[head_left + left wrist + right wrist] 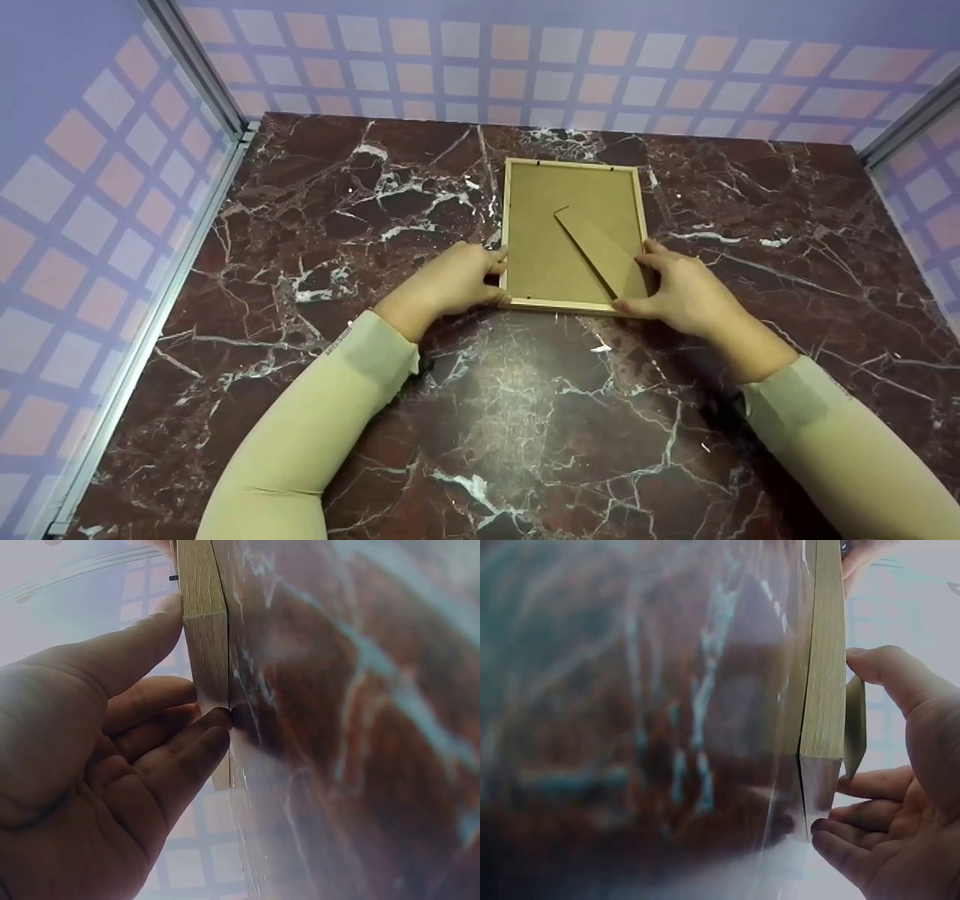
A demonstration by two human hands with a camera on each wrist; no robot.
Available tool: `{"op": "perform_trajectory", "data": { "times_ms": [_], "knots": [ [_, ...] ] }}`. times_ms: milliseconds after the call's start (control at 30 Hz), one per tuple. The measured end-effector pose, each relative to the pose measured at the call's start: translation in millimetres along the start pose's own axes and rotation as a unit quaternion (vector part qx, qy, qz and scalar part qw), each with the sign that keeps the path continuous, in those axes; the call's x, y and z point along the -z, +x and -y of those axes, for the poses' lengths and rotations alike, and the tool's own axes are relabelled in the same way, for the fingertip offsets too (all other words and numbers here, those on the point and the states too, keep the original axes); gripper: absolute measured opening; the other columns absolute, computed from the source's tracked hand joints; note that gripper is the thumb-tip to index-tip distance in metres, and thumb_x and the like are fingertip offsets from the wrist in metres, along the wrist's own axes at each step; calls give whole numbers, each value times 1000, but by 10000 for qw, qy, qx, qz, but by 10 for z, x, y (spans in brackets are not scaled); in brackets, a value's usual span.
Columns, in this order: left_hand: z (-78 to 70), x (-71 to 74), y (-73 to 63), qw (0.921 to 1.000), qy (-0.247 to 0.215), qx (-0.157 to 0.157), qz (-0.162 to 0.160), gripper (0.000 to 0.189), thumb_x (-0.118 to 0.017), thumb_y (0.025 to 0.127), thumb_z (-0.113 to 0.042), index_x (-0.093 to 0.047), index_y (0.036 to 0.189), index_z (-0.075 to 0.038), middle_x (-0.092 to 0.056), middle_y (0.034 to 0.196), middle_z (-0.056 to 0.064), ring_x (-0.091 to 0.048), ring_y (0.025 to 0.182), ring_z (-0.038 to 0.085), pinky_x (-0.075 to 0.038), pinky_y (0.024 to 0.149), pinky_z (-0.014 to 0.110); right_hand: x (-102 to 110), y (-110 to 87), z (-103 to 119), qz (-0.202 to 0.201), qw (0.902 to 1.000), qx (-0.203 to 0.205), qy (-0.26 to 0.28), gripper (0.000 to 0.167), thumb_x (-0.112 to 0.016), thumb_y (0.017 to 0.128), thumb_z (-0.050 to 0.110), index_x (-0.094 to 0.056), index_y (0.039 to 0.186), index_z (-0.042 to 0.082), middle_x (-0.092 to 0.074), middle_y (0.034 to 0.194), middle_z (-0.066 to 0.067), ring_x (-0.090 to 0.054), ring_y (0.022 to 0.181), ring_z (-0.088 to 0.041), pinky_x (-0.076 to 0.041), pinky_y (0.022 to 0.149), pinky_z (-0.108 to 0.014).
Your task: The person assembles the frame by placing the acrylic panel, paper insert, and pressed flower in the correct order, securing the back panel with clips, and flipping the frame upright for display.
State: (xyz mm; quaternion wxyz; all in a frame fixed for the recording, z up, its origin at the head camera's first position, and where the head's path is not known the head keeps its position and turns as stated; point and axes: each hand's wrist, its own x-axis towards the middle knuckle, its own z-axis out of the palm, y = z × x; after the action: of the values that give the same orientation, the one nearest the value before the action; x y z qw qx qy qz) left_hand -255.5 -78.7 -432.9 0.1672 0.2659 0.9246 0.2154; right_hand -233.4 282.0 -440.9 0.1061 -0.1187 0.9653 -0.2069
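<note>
Both hands hold the photo frame by its near corners, thumb and fingers parted by little more than the rim. The left hand has its thumb on the lower-left corner and its fingers bent against the left side; the right hand does likewise at the lower right. In the left wrist view, fingertips reach down to where the rim meets the tabletop.

The dark red marble-patterned tabletop fills most of the head view. The photo frame lies on it face down, just right of centre and above mid-height. Its brown backing board faces up, and the easel stand slants across it toward the lower-right corner, ending by the right thumb. Smallest are the dark retaining tabs at the rim, one showing at upper right.

The step in hand looks like steadying or squaring the photo frame. A lift or turn from here would call for fingertips under the rim, even force at both corners, and a right thumb that does not press the easel stand.
</note>
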Motion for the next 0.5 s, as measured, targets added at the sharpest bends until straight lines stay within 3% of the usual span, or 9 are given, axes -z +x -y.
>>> {"op": "perform_trajectory", "data": {
  "times_ms": [267, 500],
  "knots": [
    [-2, -6, 6, 10000, -29, 2, 27, 58, -86, 101, -36, -70, 151, -11, -45, 179, 4, -47, 163, 45, -33, 143, 50, 26, -53, -158, -50, 9971, 174, 738, 85, -99, 87, 35, -62, 153, -4, -36, 183, -24, -40, 165, -55, -34, 138, -69],
    [10, -7, 8, 10000, -14, -15, -49, 58, -86, 100, -38, -72, 149, -10, -47, 177, 5, -51, 161, 42, -38, 140, 47, -21, 7, -199, -344, 9831, 104, 1794, 75, -96, 91, 23, -63, 152, -6, -40, 180, -26, -41, 165, -52, -31, 140, -67]
  ]
}}
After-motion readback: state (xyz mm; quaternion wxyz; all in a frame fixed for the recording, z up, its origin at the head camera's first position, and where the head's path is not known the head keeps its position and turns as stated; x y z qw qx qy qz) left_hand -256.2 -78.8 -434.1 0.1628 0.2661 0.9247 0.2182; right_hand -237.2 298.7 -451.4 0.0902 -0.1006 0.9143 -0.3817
